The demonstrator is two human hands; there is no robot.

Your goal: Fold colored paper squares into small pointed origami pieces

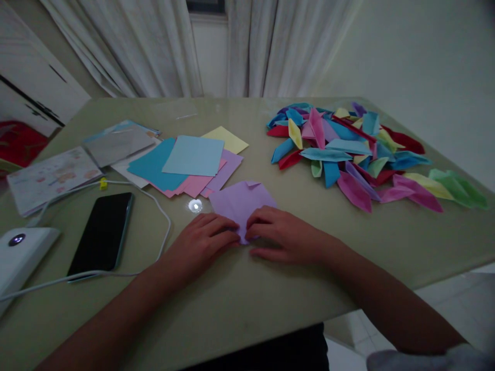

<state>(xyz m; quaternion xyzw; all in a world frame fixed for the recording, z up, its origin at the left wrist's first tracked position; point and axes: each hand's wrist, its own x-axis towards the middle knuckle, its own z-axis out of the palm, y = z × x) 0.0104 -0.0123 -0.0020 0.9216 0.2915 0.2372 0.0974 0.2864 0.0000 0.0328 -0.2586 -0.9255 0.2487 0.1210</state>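
A sheet of purple origami paper (240,202) lies on the table in front of me, with a small fold at its far corner and its near corner toward me. My left hand (204,233) rests on the table, its fingers closed together at the left side of that near corner. From the right, my right hand (284,234) has its bent fingers on the same corner, the thumb lower down. The fingertips partly cover the near edge, so how the paper is creased there is hidden.
Loose coloured paper squares (193,157) are stacked beyond my left hand. Folded paper pieces (348,149) form a pile at the back right. A phone (102,234), a white cable (168,226), a white device (29,252) and a printed booklet (54,178) lie at left.
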